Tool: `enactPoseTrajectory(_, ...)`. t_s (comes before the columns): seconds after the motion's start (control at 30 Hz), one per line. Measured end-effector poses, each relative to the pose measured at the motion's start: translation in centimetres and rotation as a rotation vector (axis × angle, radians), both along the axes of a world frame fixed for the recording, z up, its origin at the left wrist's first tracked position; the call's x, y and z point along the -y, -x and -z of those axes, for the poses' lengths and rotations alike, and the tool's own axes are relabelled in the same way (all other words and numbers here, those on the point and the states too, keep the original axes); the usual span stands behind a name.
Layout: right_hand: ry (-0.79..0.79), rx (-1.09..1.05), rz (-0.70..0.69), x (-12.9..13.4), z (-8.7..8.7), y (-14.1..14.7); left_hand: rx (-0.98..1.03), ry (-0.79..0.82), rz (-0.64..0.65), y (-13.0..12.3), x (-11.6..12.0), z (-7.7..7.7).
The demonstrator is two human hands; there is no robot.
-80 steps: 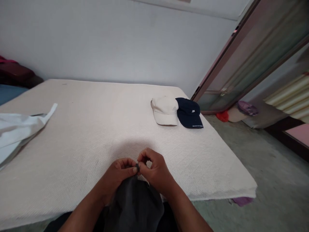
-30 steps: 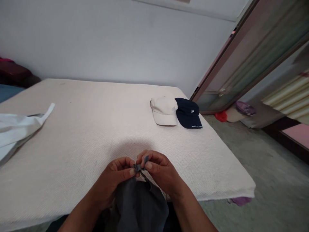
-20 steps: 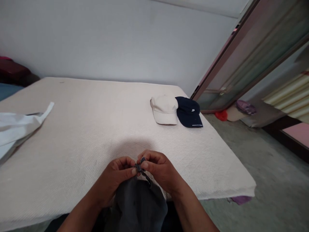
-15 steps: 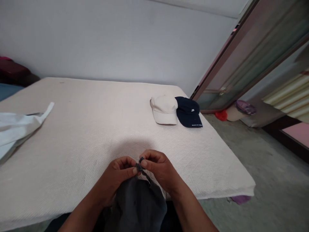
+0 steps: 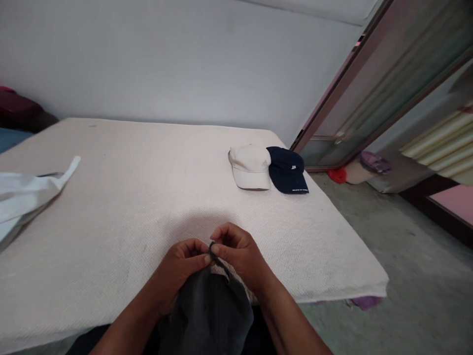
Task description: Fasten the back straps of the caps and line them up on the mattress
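Note:
A dark grey cap (image 5: 212, 310) is at the near edge of the bed, in front of my body. My left hand (image 5: 185, 259) pinches one end of its back strap (image 5: 218, 261) between thumb and finger. Thumb and fingers of my right hand (image 5: 236, 249) are closed on the strap's other part, right against the left fingertips. The fastening itself is mostly covered by my fingers. Farther off lie a beige cap (image 5: 249, 165) and a navy cap (image 5: 287, 167), side by side with their brims toward me.
A pale textured cover (image 5: 121, 207) spreads over the bed. At the left edge lies a white bag-like item (image 5: 29, 197) with a strap. Beyond the bed's right side are the floor (image 5: 406, 246) and a glass door (image 5: 340, 113).
The two strap parts were slightly apart; now they meet between my fingertips. My right hand has shifted a little left and up.

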State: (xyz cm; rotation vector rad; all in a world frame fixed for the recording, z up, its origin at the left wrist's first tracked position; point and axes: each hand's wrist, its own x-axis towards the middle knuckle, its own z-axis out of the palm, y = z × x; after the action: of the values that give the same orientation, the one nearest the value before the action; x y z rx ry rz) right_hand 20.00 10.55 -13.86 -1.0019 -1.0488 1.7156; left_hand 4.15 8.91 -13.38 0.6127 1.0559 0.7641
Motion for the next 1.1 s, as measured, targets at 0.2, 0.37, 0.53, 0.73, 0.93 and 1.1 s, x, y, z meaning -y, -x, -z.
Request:
enactPoseTrajectory(0.2,-0.008,0.032,-0.053,-0.11,-0.20,-0.19,-0.024,-0.001,-0.008,0.22,-0.05,0.25)
enactPoseTrajectory(0.37,-0.014,0.074,-0.063,-0.17,-0.28,-0.28,-0.056,-0.031,0.021,0.40,-0.04,0.47)
enactPoseTrajectory(0.53,-0.019,0.095,-0.072,-0.22,-0.07,-0.22,-0.075,-0.028,0.036,0.22,0.03,0.25)
enactPoseTrajectory(0.73,-0.028,0.168,-0.067,-0.18,0.03,-0.18,-0.093,-0.020,0.034,-0.08,-0.02,0.21)
enactPoseTrajectory(0.93,-0.025,0.178,-0.085,-0.22,0.06,-0.27,-0.064,-0.023,0.060,0.05,0.09,0.43)
enactPoseTrajectory(1.1,-0.052,0.223,-0.123,-0.21,0.26,-0.50,-0.010,-0.025,0.058,0.03,0.22,0.91)
